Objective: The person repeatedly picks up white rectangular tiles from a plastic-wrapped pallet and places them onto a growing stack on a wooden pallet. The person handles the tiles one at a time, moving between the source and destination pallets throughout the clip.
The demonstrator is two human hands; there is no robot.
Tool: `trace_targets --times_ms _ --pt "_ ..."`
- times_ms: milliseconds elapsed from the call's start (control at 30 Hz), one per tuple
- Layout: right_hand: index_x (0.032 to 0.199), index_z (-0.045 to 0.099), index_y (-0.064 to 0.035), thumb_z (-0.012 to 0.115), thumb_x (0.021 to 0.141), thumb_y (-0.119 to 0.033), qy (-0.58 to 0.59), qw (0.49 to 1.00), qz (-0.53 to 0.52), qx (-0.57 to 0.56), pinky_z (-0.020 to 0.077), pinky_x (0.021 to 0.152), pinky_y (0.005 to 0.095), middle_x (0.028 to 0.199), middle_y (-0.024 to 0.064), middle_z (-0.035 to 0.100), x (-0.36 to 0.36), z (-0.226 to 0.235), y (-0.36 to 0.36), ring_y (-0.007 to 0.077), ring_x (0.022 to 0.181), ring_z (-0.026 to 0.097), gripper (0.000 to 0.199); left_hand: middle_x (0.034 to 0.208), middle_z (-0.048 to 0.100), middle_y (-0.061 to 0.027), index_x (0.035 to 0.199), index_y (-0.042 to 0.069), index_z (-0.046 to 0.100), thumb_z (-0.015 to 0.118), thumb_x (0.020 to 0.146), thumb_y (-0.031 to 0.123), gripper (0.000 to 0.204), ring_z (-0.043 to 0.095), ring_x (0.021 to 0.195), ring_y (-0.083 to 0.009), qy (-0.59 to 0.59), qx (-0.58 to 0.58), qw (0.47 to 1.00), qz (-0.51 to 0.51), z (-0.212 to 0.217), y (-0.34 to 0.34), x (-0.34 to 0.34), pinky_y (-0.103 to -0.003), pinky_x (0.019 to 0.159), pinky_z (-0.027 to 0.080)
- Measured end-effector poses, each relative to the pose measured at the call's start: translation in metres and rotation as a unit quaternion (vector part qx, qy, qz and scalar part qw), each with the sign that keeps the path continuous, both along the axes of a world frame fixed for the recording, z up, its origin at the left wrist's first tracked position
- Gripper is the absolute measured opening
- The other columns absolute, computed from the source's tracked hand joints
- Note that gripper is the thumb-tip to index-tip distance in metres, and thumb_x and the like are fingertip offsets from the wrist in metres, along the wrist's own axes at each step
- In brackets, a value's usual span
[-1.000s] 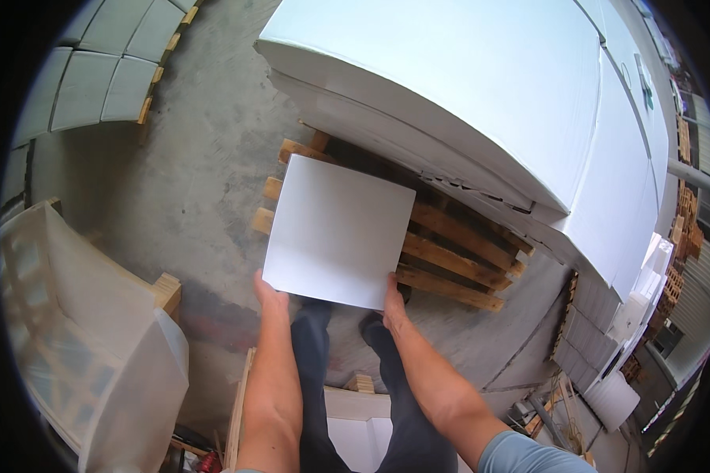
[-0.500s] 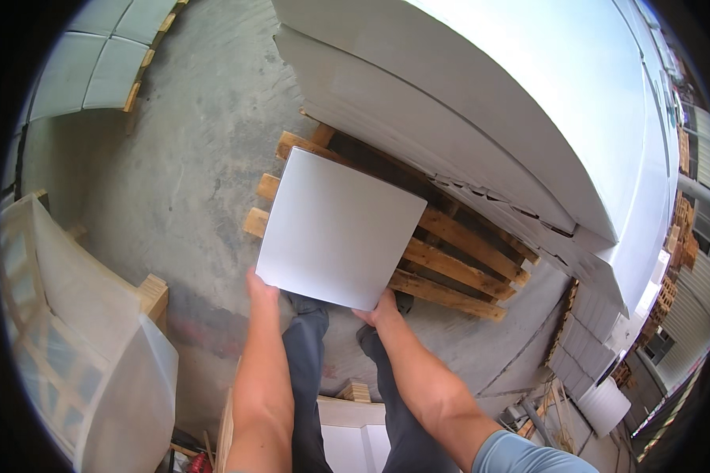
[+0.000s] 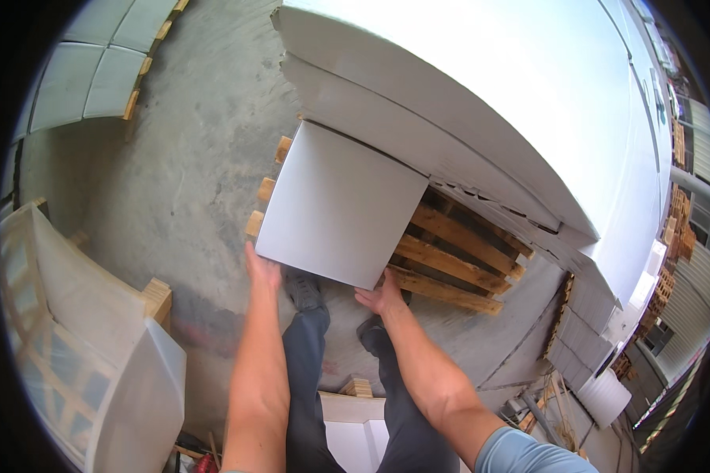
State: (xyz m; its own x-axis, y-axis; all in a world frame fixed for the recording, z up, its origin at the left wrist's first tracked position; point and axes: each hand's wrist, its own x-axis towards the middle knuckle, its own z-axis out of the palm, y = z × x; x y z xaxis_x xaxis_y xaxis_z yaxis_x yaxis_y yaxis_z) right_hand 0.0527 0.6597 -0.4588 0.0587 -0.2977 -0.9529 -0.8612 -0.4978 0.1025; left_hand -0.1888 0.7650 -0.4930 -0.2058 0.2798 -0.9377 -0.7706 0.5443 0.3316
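A square white cardboard box [image 3: 341,206] sits over the left part of a wooden pallet [image 3: 459,258], its far edge up against a tall stack of white boxes [image 3: 442,102]. At the box's near left corner is my left hand [image 3: 261,268], its fingers pressed to the corner. My right hand [image 3: 383,294] grips the near right corner, with some fingers along the front face. Parts of the fingers are hidden by the box, and so is the pallet beneath it.
White boxes on another pallet [image 3: 87,79] stand far left. A plastic-wrapped wooden crate [image 3: 95,331] is at the near left. Grey concrete floor [image 3: 197,134] lies between them. My feet are close to the pallet's near side. Loose wood and a white roll [image 3: 605,400] are at the right.
The white box has moved away from me, and its far edge now meets the stack. Both my hands have gone forward with it at its near corners.
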Motion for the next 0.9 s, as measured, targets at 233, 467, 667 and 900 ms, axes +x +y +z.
trace_targets --times_ms 233,467,667,900 --pt "0.104 0.052 0.0059 0.053 0.084 -0.038 -0.036 0.898 0.423 0.119 0.0496 0.061 0.0322 0.094 0.0171 0.060 0.036 0.112 -0.038 0.0228 0.077 0.061 0.048 0.128 0.040 -0.0227 0.129 -0.004 0.032 0.047 0.085 0.041 0.064 0.047 0.111 -0.0309 0.055 -0.134 0.936 -0.322 0.086 -0.078 0.004 -0.038 0.085 0.042" --pt "0.103 0.052 0.0058 0.053 0.085 -0.037 -0.031 0.871 0.468 0.146 0.0509 0.063 0.0341 0.091 0.0187 0.061 0.060 0.272 -0.051 0.0253 0.074 0.062 0.047 0.088 0.057 -0.0083 0.108 -0.001 0.053 0.049 0.085 0.030 0.038 0.058 0.069 -0.0170 0.076 -0.106 0.916 -0.379 0.214 -0.114 -0.036 -0.027 0.054 0.045" --pt "0.111 0.047 0.0058 0.052 0.085 -0.040 0.017 0.839 0.507 0.198 0.0504 0.068 0.0366 0.099 0.0221 0.059 0.050 0.367 -0.059 0.0282 0.082 0.062 0.053 0.072 0.054 -0.0035 0.101 0.002 0.055 0.049 0.085 0.027 0.030 0.053 0.053 -0.0134 0.127 -0.090 0.941 -0.299 0.308 -0.153 -0.113 -0.026 0.042 0.040" --pt "0.119 0.039 0.0094 0.049 0.086 -0.041 0.123 0.765 0.561 0.292 0.0502 0.073 0.0380 0.109 0.0263 0.055 0.034 0.423 -0.056 0.0327 0.091 0.060 0.061 0.069 0.054 -0.0049 0.093 0.001 0.055 0.049 0.085 0.026 0.027 0.053 0.050 -0.0144 0.217 -0.079 0.948 -0.220 0.394 -0.282 -0.146 -0.025 0.038 0.037"
